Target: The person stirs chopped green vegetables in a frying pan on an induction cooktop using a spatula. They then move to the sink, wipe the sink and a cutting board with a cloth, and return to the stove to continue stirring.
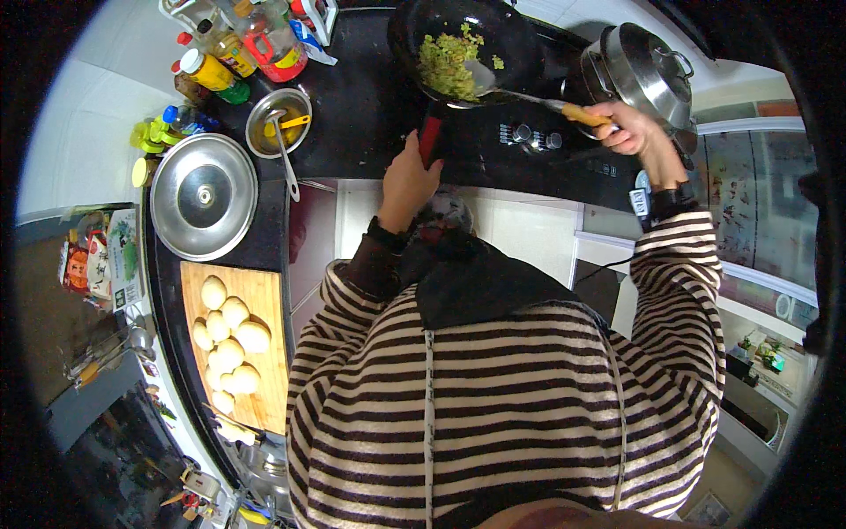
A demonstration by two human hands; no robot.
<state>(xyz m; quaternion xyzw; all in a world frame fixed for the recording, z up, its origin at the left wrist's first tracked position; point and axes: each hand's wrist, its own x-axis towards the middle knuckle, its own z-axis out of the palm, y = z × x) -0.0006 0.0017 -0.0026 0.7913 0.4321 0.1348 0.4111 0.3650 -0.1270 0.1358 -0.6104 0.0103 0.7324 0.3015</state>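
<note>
A dark wok (pixel 522 42) sits on the stove at the top of the view, with chopped yellow-green food (pixel 449 66) heaped in its left part. My left hand (pixel 411 182) is closed around the wok's red and black handle (pixel 430 137). In my right hand (pixel 624 132) is a metal spatula (pixel 582 115), gripped by its wooden handle. The spatula's blade lies inside the wok, touching the right side of the food.
A lidded steel pot (pixel 648 75) stands right of the wok. Stove knobs (pixel 523 133) face me. On the left are a steel bowl (pixel 253 132) with utensils, a large lid (pixel 204 225), several bottles (pixel 214 74) and peeled potatoes (pixel 254 336) on a cutting board (pixel 270 406).
</note>
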